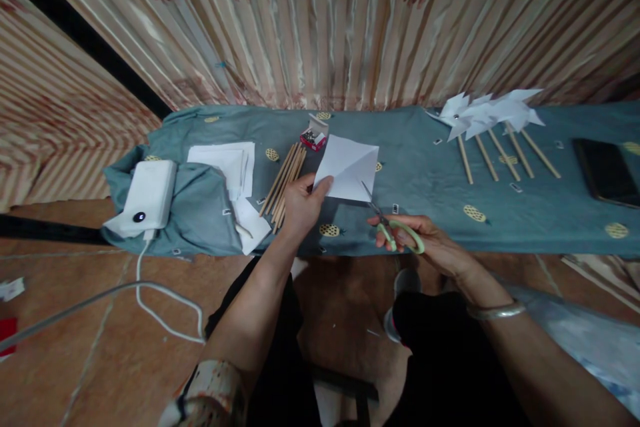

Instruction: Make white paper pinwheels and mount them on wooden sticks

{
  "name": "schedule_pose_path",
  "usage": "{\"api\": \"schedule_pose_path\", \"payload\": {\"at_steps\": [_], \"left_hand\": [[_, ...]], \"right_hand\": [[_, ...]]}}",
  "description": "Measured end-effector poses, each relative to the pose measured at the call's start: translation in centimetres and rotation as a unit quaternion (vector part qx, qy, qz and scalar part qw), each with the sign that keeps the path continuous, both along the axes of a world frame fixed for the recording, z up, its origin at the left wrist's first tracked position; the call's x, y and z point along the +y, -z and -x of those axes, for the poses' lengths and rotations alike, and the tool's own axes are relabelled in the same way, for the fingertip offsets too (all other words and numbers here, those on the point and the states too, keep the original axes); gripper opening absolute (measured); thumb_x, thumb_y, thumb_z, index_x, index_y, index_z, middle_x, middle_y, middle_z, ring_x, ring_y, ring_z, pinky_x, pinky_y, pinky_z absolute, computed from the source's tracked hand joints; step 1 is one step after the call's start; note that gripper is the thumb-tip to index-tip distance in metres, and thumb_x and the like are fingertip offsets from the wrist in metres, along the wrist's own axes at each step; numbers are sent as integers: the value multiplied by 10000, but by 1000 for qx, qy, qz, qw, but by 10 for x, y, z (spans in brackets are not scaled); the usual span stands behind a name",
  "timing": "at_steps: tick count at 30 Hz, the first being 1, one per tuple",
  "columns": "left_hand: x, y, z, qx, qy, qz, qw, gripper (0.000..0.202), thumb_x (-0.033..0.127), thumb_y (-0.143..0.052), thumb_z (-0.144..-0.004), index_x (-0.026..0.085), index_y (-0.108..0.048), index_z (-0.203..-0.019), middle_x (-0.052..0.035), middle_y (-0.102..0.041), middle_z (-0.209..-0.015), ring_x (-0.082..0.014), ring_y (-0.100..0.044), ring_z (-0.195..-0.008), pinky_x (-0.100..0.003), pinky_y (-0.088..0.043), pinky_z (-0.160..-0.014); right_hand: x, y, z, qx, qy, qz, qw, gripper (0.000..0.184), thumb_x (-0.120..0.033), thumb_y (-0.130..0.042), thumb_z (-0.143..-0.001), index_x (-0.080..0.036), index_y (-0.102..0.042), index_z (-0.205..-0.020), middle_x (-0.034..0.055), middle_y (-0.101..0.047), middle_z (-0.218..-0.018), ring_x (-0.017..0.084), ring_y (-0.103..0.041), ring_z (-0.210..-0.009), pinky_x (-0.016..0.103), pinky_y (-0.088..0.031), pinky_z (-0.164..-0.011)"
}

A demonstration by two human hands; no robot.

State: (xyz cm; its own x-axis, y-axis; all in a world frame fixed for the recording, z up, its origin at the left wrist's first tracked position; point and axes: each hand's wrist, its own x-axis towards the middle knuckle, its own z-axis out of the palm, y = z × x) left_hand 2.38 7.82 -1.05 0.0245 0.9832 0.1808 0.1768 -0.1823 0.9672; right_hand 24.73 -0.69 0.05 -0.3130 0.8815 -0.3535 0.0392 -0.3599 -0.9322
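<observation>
Between the thumb and fingers of my left hand (pixel 303 203) is the left edge of a square white sheet of paper (pixel 350 163), creased along its diagonals. My right hand (pixel 423 235) grips a pair of scissors with pale green handles (pixel 406 235). Their blades (pixel 373 200) point up and left over the lower right part of the sheet; whether they are cutting into it I cannot tell. Beside my left hand lies a bundle of wooden sticks (pixel 283 183). A small red box of metal pins (pixel 313 133) stands open just behind the sheet.
Several paper pinwheels on sticks (pixel 493 117) lie at the right, with a black phone (pixel 607 170) beyond them. Stacked white paper (pixel 225 160) and a white power bank (pixel 150 197) with a cable (pixel 140 273) are at the left. A green cloth (pixel 430 197) covers the narrow table.
</observation>
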Motion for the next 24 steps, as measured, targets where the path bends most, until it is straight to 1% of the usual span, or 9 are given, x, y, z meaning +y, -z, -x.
{"api": "schedule_pose_path", "payload": {"at_steps": [3,7,17,24], "left_hand": [[0,1,0,6,2,2,1000,358,397,-617,-767,182,-488,-512,51,-405,-497,-91,-333,-503,-236,-274,-483],[-1,2,0,21,1,6,1000,355,405,-620,-772,177,-506,-524,47,-410,-504,-94,-344,-510,-241,-256,-482],[-1,0,-1,2,6,7,1000,343,366,-627,-759,180,-487,-507,54,-397,-500,-89,-327,-505,-236,-265,-486],[-1,0,-1,-5,8,6,1000,340,370,-628,-759,184,-494,-508,50,-406,-492,-92,-327,-502,-234,-270,-483]], "right_hand": [[0,-1,0,2,-1,0,1000,578,-608,-720,-701,-185,-710,-1095,39,-680,-804,105,-538,-635,240,-437,-593],[1,-2,0,-10,-3,-3,1000,603,-627,-714,-690,-175,-711,-1088,51,-682,-791,119,-546,-621,255,-447,-578],[0,0,-1,-8,-5,-9,1000,567,-609,-703,-717,-187,-710,-1095,41,-680,-798,116,-540,-642,256,-443,-604],[1,-3,1,-15,-2,-10,1000,616,-643,-707,-686,-176,-714,-1086,56,-681,-799,124,-543,-639,261,-450,-587]]}}
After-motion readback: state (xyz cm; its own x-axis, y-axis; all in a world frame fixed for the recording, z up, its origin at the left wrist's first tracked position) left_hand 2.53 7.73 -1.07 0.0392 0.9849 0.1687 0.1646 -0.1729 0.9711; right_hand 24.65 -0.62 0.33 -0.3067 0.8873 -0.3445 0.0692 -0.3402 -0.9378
